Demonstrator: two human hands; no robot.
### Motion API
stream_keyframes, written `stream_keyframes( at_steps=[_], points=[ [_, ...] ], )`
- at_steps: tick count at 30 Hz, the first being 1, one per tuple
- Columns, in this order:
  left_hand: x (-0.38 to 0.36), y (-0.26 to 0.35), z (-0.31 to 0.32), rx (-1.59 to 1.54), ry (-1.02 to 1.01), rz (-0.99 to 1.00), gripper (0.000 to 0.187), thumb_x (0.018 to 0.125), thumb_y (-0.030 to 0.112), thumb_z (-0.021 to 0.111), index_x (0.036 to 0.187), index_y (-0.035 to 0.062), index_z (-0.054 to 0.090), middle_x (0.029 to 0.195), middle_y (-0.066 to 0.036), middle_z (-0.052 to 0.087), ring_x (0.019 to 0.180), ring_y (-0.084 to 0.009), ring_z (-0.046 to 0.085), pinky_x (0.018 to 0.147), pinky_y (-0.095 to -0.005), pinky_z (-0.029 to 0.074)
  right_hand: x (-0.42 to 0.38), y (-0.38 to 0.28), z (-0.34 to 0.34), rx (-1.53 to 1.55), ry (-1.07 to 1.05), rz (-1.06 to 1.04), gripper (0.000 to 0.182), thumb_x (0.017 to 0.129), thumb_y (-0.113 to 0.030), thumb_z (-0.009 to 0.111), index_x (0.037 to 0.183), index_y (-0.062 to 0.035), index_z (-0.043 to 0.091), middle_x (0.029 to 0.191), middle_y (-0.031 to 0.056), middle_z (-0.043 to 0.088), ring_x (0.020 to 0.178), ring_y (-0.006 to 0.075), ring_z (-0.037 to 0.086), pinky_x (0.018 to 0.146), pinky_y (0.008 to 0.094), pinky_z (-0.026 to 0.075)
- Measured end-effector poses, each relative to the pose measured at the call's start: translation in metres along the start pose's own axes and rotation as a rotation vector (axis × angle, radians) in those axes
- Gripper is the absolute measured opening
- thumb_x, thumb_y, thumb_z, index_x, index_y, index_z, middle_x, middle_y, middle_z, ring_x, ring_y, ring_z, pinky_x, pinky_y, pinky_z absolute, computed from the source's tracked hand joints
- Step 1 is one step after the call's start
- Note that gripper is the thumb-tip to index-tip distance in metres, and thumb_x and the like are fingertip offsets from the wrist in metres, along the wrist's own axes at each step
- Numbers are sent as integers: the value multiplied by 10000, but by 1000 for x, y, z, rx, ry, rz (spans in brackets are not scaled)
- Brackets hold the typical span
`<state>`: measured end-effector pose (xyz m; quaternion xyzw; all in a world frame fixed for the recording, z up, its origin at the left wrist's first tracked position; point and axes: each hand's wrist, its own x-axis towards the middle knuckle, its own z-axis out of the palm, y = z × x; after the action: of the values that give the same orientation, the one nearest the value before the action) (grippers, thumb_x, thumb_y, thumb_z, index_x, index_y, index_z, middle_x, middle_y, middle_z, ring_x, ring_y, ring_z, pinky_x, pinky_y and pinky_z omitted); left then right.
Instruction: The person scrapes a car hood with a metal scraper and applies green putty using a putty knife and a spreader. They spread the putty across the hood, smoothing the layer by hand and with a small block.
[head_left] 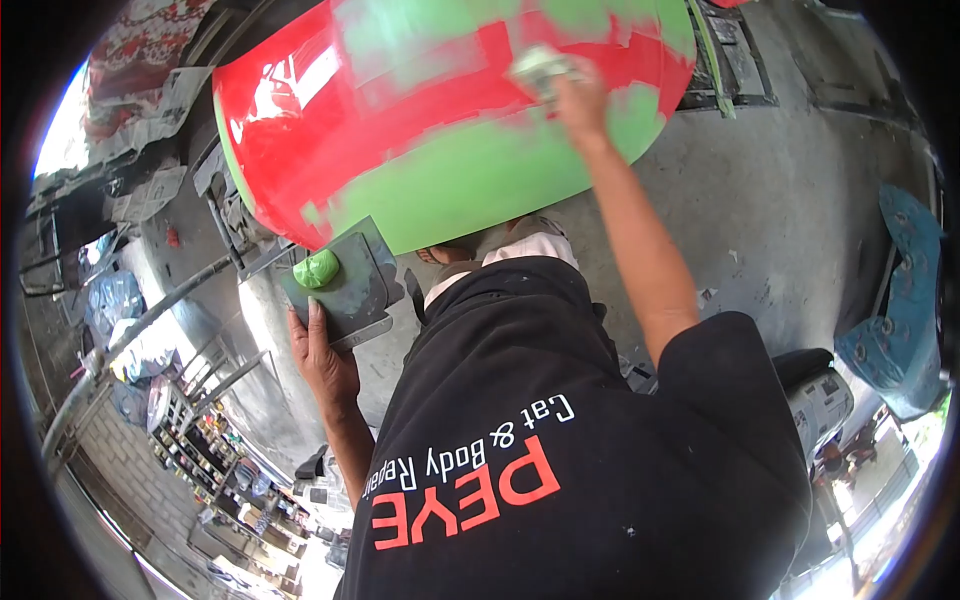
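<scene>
My left hand [325, 365] grips a dark, flat putty board [352, 305] by its lower edge, thumb on top. A lump of bright green putty [316, 269] sits on the board near that thumb. Up at the far side, my right hand [582, 98] is closed around a pale, crumpled rag [541, 70], blurred by motion. The rag is over a large curved car panel [420, 115], and seems to touch it. Glossy red shows on the panel's left part and through its middle, with dull light green patches along the near edge and at the top.
A metal pipe [165, 308] runs diagonally at the left, near plastic bags [115, 300]. Shelves with many small containers [205, 450] stand lower left. A blue panel [890, 345] leans at the right. Papered parts [150, 190] are at the upper left, above grey concrete floor [740, 200].
</scene>
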<state>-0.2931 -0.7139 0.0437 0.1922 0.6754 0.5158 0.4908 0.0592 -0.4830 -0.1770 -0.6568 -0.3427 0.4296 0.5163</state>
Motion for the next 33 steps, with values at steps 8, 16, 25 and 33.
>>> stream_keyframes(
  at_steps=[8,16,25,33],
  points=[
    [-17,-2,-11,16,29,22,423,1053,226,584,1419,42,483,1259,-73,629,1119,-144,628,955,-315,525,-77,-26,211,-213,-440,-95,540,861,-209,637,1322,59,551,1335,264,590,1227,356,588,1019,463,472],
    [-13,-8,-21,13,40,-34,442,1051,229,586,1424,23,471,1273,-83,620,1122,-148,622,968,-317,512,-72,73,51,-974,-3,-651,741,977,-422,559,1540,8,339,1604,269,305,1516,428,236,1218,564,198],
    [-1,6,-18,21,-55,-29,439,1048,213,593,1412,3,470,1272,-81,618,1110,-139,613,976,-308,494,-68,142,-128,-540,646,555,889,1030,-615,300,1581,68,160,1666,276,112,1556,419,76,1253,529,117],
    [6,15,-49,34,-93,-33,409,1054,197,577,1404,9,480,1253,-73,625,1096,-130,615,971,-295,492,-70,109,-58,-809,365,-77,953,1019,-626,342,1560,126,116,1638,351,80,1536,494,45,1234,577,113]
  ],
)
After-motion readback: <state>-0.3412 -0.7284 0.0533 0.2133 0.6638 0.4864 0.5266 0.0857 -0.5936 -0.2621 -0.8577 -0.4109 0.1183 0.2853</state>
